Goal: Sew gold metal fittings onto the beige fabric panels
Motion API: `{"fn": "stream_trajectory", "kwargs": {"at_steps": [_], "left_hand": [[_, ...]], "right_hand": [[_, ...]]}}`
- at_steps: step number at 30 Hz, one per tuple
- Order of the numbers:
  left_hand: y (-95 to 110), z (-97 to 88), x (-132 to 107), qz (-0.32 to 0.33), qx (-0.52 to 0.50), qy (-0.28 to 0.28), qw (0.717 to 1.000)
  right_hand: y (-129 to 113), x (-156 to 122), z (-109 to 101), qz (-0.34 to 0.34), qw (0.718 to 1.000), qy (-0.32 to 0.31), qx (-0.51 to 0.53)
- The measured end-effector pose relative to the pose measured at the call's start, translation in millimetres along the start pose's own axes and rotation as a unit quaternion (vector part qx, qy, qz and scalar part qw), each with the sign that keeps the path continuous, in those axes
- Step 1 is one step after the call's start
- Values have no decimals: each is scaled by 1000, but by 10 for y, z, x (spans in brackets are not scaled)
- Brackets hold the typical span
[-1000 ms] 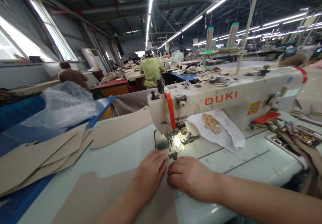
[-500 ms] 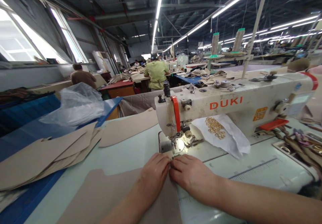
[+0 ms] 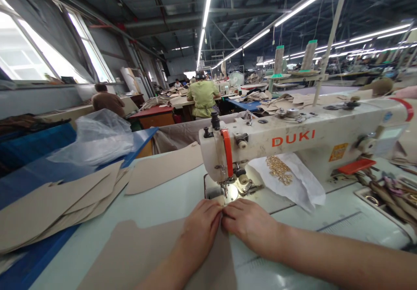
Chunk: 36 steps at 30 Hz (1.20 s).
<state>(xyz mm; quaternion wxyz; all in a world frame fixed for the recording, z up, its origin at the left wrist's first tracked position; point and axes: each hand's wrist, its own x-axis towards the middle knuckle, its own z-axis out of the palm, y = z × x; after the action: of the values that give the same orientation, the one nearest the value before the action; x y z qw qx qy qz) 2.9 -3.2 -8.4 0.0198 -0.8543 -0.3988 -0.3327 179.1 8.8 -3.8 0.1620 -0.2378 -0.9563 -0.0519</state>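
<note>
A tan cut piece (image 3: pixel 137 255) lies flat on the pale sewing table (image 3: pixel 169 203), its far tip just in front of the presser foot (image 3: pixel 226 190) of a white DUKI sewing machine (image 3: pixel 293 140). My left hand (image 3: pixel 198 233) rests on the piece with fingers bent down onto it. Right beside it, fingertips touching, my right hand (image 3: pixel 249 227) presses the piece's right edge with curled fingers. Both hands sit directly below the lit needle area.
A stack of tan cut pieces (image 3: pixel 55 203) lies on a blue surface at left under a clear plastic bag (image 3: pixel 97 138). Another tan piece (image 3: pixel 163 168) lies behind. White cloth with gold metal parts (image 3: pixel 278 168) sits under the machine arm. Other people work at tables beyond.
Both hands have slid forward with the tan piece toward the presser foot, and the fingertips of the two hands have come together.
</note>
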Motion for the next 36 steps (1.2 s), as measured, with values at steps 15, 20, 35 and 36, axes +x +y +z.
{"fn": "stream_trajectory", "kwargs": {"at_steps": [15, 20, 35, 36], "left_hand": [[-178, 191, 245, -35, 6, -12, 999], [-219, 201, 256, -32, 9, 2, 999], [-195, 176, 283, -57, 16, -13, 998], [-199, 177, 280, -58, 16, -14, 998]], "right_hand": [[312, 10, 57, 30, 999, -8, 27], [323, 19, 40, 35, 999, -15, 34], [329, 28, 89, 37, 999, 3, 31], [327, 28, 94, 36, 999, 7, 33]]}}
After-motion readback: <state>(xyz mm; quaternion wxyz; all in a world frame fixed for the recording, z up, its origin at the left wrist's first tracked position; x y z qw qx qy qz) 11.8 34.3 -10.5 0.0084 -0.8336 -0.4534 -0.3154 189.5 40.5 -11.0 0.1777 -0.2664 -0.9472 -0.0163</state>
